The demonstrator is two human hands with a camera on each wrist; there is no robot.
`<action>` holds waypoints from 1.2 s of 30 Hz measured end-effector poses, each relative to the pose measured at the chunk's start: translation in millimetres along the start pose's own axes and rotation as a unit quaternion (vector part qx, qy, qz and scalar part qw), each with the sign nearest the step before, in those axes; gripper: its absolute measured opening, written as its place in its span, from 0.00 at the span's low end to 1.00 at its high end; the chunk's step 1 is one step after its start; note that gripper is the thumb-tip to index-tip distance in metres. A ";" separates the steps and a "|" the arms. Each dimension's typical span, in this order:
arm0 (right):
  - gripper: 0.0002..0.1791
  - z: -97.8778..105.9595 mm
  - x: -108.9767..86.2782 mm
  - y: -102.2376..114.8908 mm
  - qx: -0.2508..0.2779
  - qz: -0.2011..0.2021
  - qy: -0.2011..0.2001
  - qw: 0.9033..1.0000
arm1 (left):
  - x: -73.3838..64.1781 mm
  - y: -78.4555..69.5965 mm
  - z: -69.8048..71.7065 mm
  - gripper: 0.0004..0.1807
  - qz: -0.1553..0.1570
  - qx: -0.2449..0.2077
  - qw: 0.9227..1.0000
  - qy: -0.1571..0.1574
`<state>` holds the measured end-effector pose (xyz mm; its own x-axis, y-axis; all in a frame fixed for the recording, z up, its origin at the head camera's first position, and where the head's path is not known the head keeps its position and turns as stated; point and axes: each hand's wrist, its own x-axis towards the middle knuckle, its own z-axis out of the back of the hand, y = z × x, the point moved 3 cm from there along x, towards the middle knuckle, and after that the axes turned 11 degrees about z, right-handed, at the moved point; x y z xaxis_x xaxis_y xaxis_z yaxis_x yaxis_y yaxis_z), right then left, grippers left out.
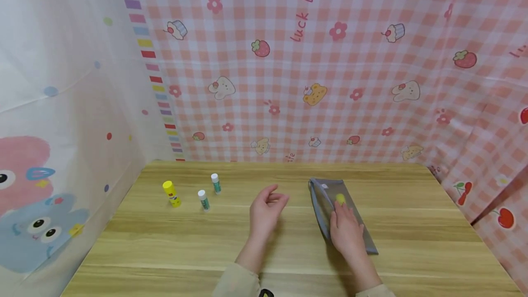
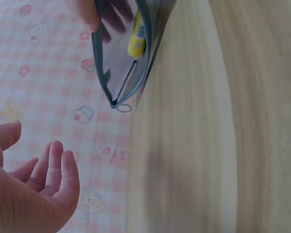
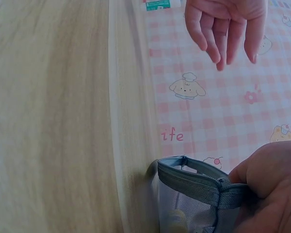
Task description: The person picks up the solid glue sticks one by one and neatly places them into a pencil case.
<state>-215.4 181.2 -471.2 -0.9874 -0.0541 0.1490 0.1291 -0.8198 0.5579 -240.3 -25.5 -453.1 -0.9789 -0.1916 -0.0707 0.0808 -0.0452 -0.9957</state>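
Note:
A grey mesh zipper pouch [image 1: 332, 188] lies on the right half of the table, its zippered mouth gaping toward the left. My right hand [image 1: 347, 229] grips the pouch near its mouth; the right wrist view puts the thumb at the zipper edge [image 3: 194, 187]. Inside the pouch is a yellow glue stick [image 2: 137, 41], partly covered by the mesh and the fingers. My left hand [image 1: 267, 212] hovers left of the pouch, fingers loosely bent and holding nothing.
Standing at the table's left are a yellow glue stick [image 1: 171, 194] and two teal glue sticks with white caps, one nearer [image 1: 204, 200] and one farther back [image 1: 216, 184]. A pink checked cloth [image 1: 288, 68] hangs behind the wooden table [image 1: 165, 246].

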 end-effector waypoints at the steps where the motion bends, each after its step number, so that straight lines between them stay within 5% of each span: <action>1: 0.25 0.0 -0.1 0.0 0.000 0.001 0.000 1.000 | 0.0 -1.1 2.0 0.24 -0.005 0.003 1.000 -0.003; 21: 0.25 -0.8 -1.2 0.6 0.000 0.005 -0.007 1.000 | 3.2 -9.4 44.6 0.23 -0.064 0.057 0.993 -0.085; 36: 0.25 -0.6 -0.9 0.3 0.003 0.006 -0.008 1.000 | 9.8 -20.5 85.1 0.24 -0.138 0.087 0.975 -0.152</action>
<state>-214.6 180.7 -471.7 -0.9841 -0.0544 0.1692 0.1415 -0.8157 0.5609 -235.6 -109.9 -428.3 -0.8694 -0.4285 0.2460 -0.1219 -0.2966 -0.9472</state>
